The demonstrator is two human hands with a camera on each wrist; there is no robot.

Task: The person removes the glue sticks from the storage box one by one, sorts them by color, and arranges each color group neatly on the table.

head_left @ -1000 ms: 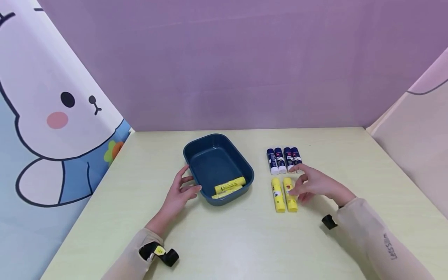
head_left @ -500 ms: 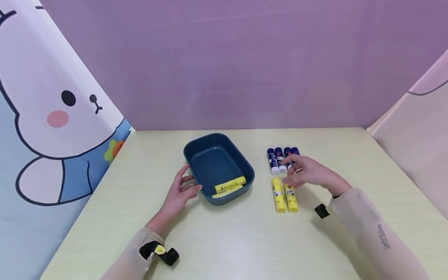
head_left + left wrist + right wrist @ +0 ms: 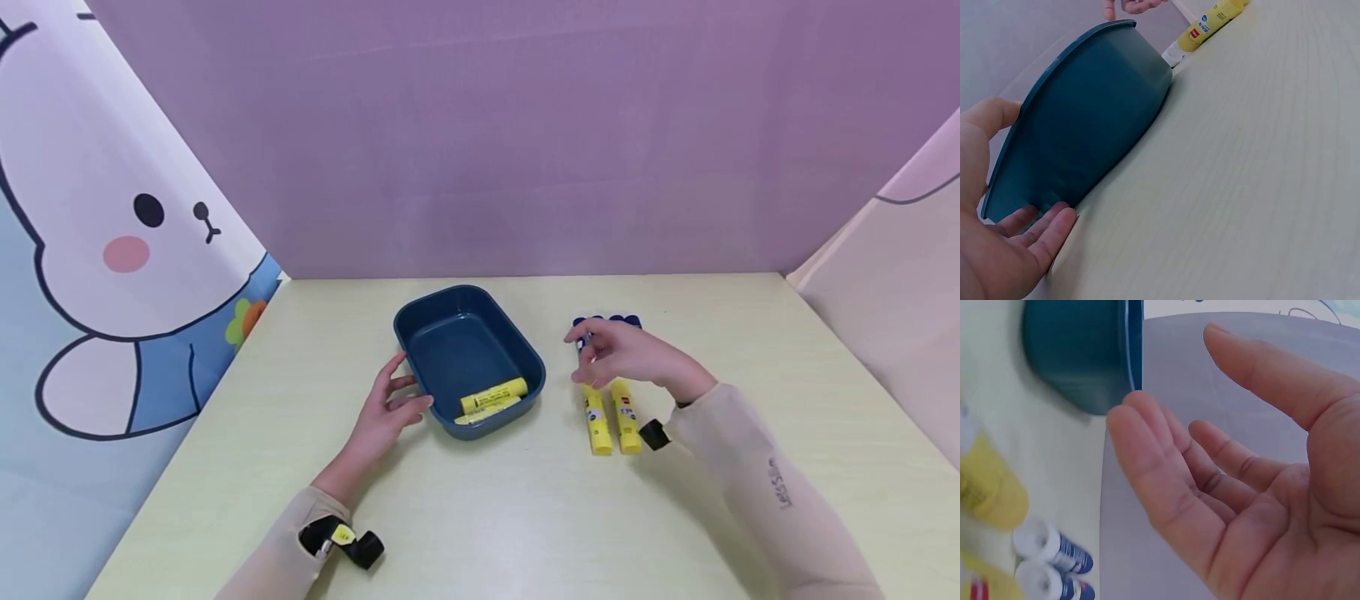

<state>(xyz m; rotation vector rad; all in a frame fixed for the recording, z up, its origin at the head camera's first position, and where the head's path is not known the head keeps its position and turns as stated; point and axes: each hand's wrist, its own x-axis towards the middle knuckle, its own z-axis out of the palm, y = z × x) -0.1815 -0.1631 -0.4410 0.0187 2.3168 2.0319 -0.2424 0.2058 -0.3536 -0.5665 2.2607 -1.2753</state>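
Note:
My left hand (image 3: pixel 386 417) rests against the near left side of a dark blue plastic basin (image 3: pixel 461 342). Its thumb touches the rim and its fairly straight fingers touch the outer wall, as the left wrist view shows. Two yellow glue sticks (image 3: pixel 492 395) lie inside the basin, at its near end. Fingers loosely bent, my right hand (image 3: pixel 637 354) hovers with nothing in its grasp. Beneath and behind it is a row of several navy-and-white glue sticks (image 3: pixel 633 322), mostly hidden by the hand in the head view. Nearer to me lie two yellow glue sticks (image 3: pixel 627 423) side by side.
Everything stands on a pale wooden table (image 3: pixel 495 517). A purple backdrop (image 3: pixel 525 150) rises behind its far edge, and a cartoon-printed cloth (image 3: pixel 112 333) hangs at the left. Each wrist bears a small black camera (image 3: pixel 366 550).
My right hand has moved left from above the right-hand yellow glue stick, over the navy-and-white row, and now hides most of that row. My left hand and the basin stay put.

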